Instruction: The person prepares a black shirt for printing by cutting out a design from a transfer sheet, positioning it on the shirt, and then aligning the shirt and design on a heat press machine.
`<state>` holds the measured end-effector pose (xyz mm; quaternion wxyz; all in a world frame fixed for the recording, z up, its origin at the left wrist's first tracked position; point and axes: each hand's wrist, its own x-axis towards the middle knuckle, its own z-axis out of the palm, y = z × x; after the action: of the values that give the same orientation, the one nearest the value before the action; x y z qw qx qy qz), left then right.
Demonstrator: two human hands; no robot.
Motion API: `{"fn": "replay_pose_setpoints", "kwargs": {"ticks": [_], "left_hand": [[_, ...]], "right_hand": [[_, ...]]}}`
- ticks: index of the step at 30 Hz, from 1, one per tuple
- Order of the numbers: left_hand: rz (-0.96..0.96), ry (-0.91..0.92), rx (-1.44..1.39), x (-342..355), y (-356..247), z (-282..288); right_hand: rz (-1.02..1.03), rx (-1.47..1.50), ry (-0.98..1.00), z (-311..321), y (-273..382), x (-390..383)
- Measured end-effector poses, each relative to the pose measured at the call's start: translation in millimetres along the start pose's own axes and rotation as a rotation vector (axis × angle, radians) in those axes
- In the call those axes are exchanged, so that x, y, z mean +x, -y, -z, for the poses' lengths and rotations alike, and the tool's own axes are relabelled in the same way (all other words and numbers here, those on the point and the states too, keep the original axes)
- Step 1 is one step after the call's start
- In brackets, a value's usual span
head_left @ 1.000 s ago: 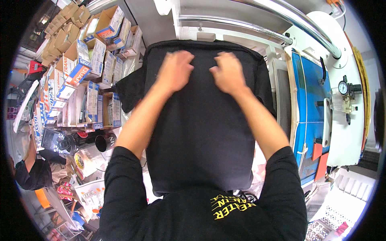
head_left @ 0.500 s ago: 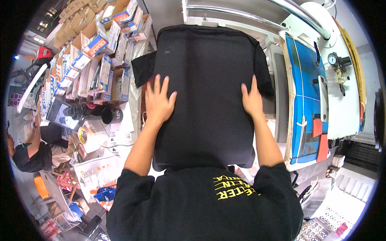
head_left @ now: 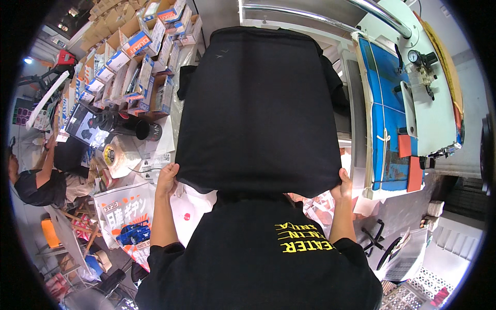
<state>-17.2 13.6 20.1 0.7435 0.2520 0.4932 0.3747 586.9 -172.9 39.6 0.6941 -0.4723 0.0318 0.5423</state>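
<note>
A black T-shirt [head_left: 258,111] lies spread at the view's centre, its near corners pinched by the left hand [head_left: 167,180] at eight o'clock and the right hand [head_left: 342,187] at four. Even, gentle tension should smooth it without skewing the pale mark [head_left: 221,53] at eleven.
</note>
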Motion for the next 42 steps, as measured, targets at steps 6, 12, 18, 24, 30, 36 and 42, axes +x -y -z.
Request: {"fn": "replay_pose_setpoints", "kwargs": {"ticks": [6,12,18,24,30,36,42], "left_hand": [[0.050,-0.248,0.332,-4.2,5.4,8.6],[0.072,-0.217,-0.017,13.8,7.6,17.0],[-0.054,-0.133,0.075,25.9,39.6,15.5],[-0.087,0.128,-0.226,12.8,36.3,30.0],[-0.082,0.147,-0.313,10.5,34.9,6.9],[-0.027,-0.159,0.121,22.7,60.1,-10.3],[-0.047,-0.068,0.367,67.0,158.8,31.1]], "right_hand": [[-0.003,-0.110,-0.004,17.5,-6.1,14.0],[-0.042,-0.210,-0.104,25.0,-15.9,18.1],[0.041,-0.347,-0.106,28.3,-8.6,15.4],[0.123,-0.256,-0.095,-1.9,-14.4,10.9],[0.132,-0.261,-0.131,6.9,-15.4,9.6],[0.054,-0.429,-0.201,2.4,-38.6,16.3],[-0.332,-0.930,0.143,-13.9,-54.9,63.5]]}}
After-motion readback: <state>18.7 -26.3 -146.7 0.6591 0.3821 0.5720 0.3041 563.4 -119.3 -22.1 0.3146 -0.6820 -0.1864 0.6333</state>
